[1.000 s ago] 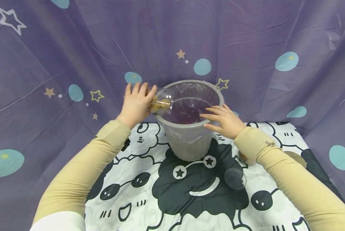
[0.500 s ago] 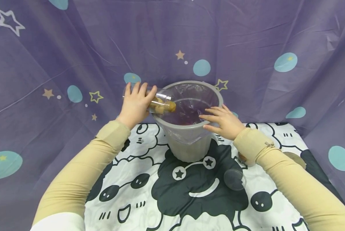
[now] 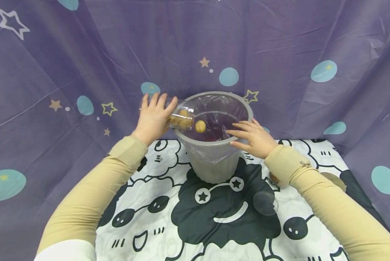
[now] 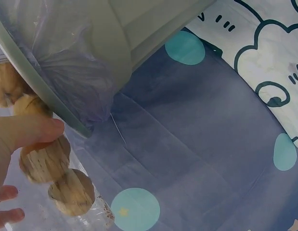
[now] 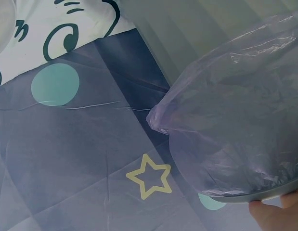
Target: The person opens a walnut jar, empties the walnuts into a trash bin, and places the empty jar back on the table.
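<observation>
Far L, the L hand (image 3: 155, 117) grips a clear plastic jar (image 3: 189, 107) from above, fingers spread over it, thumb along its side; jar's tipped close to flat, mouth to the R, over the bin's L rim (can't tell if they touch). Inside it: several round, brown, streaked walnuts (image 3: 181, 120), by the look of the L wrist view. One loose walnut (image 3: 200, 126) is just off the jar's mouth, over the bin, apparently mid-air. Next, the grey trash bin (image 3: 214, 166), upright, w/ a thin purplish liner (image 3: 219, 108) folded over its rim. R hand (image 3: 255, 137) lies on the R rim, fingers spread & mostly straight, no thing held. Just R of & below that, a clear round lid (image 3: 266, 203) is on the cartoon-print cloth (image 3: 162, 224); a small brown item (image 3: 274, 177) & tan disc (image 3: 334, 180) are part-hidden by the sleeve, ID unclear. Risks, my guess: smooth jar could slip in if the grip slackens; a steeper tip could dump walnuts all at once; mouth drifting L = spill outside; walnuts could jam at the mouth; liner could sag if the R hand drags it, or bin tip if pressed too hard.
</observation>
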